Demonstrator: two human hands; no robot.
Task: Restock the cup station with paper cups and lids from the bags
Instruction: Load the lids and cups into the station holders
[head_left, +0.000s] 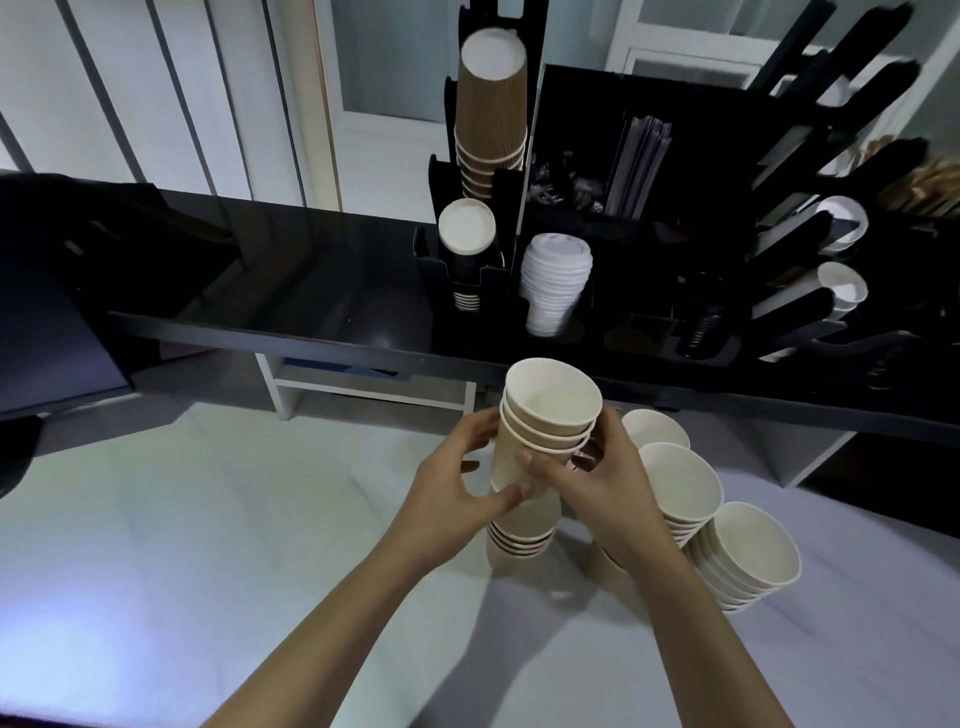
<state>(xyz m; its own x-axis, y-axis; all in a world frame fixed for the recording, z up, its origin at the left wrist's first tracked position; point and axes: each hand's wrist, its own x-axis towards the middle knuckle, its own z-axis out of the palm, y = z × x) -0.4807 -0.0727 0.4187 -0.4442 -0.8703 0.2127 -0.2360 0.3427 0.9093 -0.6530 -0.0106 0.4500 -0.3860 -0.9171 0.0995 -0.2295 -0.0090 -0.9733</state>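
A short stack of beige paper cups (545, 415) is held upright above the floor, mouths up. My left hand (457, 478) grips its left side and my right hand (592, 473) grips its right side and front. Below it stand more beige cup stacks (519, 535), and others (680, 483) (748, 551) lean to the right. On the black counter, the black cup station (649, 249) holds an upside-down stack of brown ribbed cups (491, 109), a dark cup stack (467, 244) and white lids (556, 280).
The black counter (311, 291) runs across the view with a white shelf frame (363, 389) beneath. Straws or stirrers (639, 166) stand in a station compartment. White cups (841, 280) sit in slanted holders at the right. The floor is pale tile.
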